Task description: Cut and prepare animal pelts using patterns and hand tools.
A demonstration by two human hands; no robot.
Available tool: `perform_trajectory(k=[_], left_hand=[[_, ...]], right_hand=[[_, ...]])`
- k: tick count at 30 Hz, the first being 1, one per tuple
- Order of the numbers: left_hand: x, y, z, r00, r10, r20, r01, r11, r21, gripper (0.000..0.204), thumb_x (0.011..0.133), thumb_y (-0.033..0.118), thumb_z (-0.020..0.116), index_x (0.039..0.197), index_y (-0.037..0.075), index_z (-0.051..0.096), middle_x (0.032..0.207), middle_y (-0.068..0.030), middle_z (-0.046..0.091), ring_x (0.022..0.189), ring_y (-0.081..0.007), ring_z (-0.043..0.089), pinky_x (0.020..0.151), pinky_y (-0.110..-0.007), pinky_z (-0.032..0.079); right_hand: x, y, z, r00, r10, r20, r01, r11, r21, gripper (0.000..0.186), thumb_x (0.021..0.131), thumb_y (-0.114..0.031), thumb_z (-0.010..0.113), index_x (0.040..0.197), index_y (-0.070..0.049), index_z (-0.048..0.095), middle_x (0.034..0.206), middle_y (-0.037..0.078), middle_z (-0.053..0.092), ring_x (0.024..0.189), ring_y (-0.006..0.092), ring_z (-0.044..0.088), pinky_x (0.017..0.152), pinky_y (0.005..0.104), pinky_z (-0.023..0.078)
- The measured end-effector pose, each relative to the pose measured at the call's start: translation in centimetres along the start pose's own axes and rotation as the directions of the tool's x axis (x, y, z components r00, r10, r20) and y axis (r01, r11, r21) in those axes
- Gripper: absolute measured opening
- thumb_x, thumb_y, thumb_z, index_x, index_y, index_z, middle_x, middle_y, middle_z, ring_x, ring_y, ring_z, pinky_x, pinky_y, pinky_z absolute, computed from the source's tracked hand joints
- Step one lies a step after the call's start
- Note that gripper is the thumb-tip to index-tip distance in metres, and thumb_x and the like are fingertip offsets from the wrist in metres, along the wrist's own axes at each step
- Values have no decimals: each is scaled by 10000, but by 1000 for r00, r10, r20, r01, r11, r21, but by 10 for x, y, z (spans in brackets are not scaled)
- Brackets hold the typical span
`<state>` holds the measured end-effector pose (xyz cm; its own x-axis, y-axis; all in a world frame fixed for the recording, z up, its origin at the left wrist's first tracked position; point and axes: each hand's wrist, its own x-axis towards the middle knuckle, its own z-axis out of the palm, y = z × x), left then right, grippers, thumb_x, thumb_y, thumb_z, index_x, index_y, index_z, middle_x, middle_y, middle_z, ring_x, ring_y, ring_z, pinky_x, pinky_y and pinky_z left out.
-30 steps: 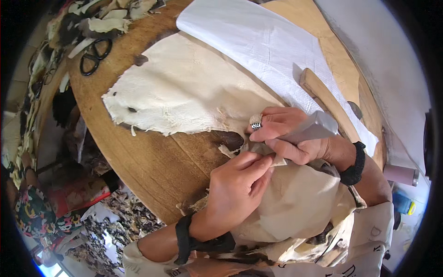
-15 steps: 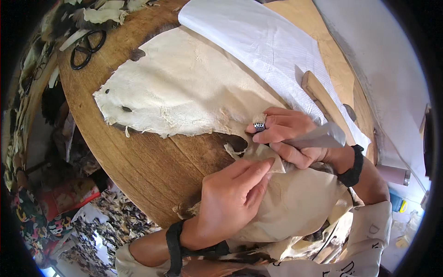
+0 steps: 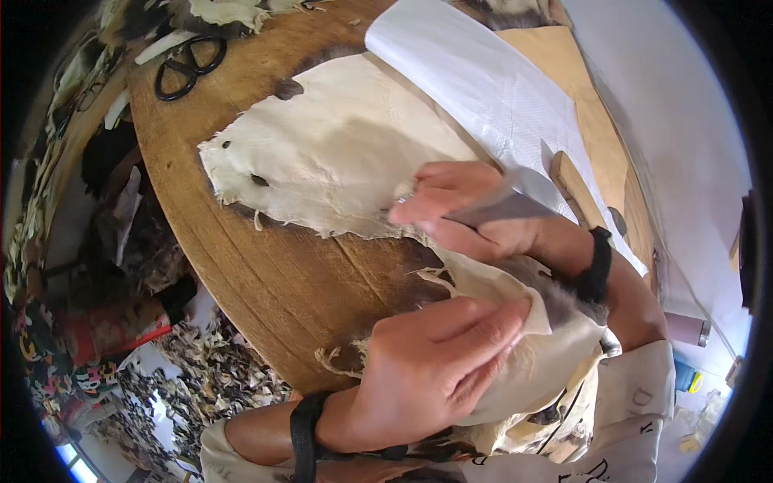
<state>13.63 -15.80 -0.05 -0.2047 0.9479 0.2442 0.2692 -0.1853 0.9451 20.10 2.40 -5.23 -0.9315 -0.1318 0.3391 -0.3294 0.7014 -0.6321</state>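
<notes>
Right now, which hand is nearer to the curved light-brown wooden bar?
Right. The right hand, gripping a grey metal blade, is left of the bar in the picture; the left hand is farther away, lower down, pinching a flap of pale hide.

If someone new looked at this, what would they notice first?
Probably the big cream hide, spread across the middle of the brown wooden table, with dark holes near its left end. Then, right of centre, the right grip holds a grey blade, and the left grip pinches a pale flap nearer the body. Black scissor handles show at upper left.
</notes>
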Motion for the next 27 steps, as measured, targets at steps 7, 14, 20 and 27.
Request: perform_trajectory(k=[7, 14, 20, 27], left_hand=[[-3, 9, -14, 994, 67, 81, -67, 998, 4, 163, 745, 47, 664, 903, 10, 644, 788, -103, 632, 604, -211, 612, 521, -278, 484], [-12, -36, -65, 987, -144, -70, 160, 870, 466, 72, 756, 86, 613, 821, 54, 610, 747, -105, 577, 649, -270, 568, 571, -338, 455], [-10, -59, -138, 984, 128, -121, -2, 697, 717, 125, 736, 15, 605, 858, 37, 623, 817, -91, 597, 764, -273, 556, 661, -347, 452], [13, -78, -197, 967, 239, 89, -213, 565, 797, 173, 762, 76, 607, 927, 23, 618, 987, -92, 599, 942, -294, 543, 790, -348, 442]], right_hand=[[33, 9, 18, 998, -9, -68, 10, 1000, 13, 173, 799, -169, 499, 908, -63, 582, 827, 113, 572, 768, 304, 550, 682, 372, 458], [30, -4, 18, 984, 173, -46, -163, 972, 168, 172, 843, -164, 473, 931, -65, 583, 873, 124, 574, 819, 295, 556, 731, 362, 452], [37, -4, 16, 947, 317, 61, -322, 935, 145, 196, 863, -155, 487, 1014, -64, 574, 976, 126, 572, 923, 282, 540, 826, 353, 425], [40, -22, 2, 916, 396, 57, -400, 913, 79, 191, 840, -104, 524, 1001, -37, 601, 898, 104, 583, 853, 254, 553, 777, 323, 442]])
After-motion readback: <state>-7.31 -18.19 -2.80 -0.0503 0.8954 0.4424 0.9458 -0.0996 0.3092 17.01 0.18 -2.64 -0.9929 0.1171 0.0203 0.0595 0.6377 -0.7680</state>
